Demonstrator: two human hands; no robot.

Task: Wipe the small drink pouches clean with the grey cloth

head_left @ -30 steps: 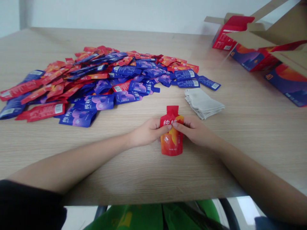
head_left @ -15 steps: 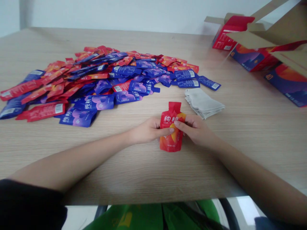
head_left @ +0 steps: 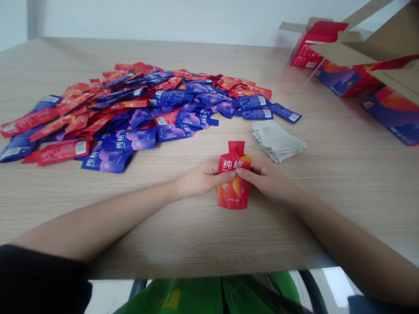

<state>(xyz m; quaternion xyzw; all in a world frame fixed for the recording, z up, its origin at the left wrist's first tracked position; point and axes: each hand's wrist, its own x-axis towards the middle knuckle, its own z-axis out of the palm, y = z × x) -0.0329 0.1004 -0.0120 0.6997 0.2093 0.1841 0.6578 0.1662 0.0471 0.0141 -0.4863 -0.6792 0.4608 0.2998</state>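
Your left hand (head_left: 203,178) and right hand (head_left: 266,176) were both closed on a single red-and-orange foil pouch (head_left: 233,195), meeting across its upper front just below the narrow neck, with the printed characters showing above your grip! You had that pouch upright at the near side of the tabletop (head_left: 330,183), its lower end reaching below your hands, though from up here it was hard to tell whether it touched the wood. Now the count: one pouch in your hands, one loose heap of red and blue pouches (head_left: 140,104) beyond it, too many and too overlapped to number, and one folded grey-beige cloth (head_left: 278,140) off to the right. Further back on the right stood three cartons: a red carton (head_left: 304,56), a purple-and-red carton (head_left: 343,80) and a purple carton (head_left: 393,115), cut off by the frame
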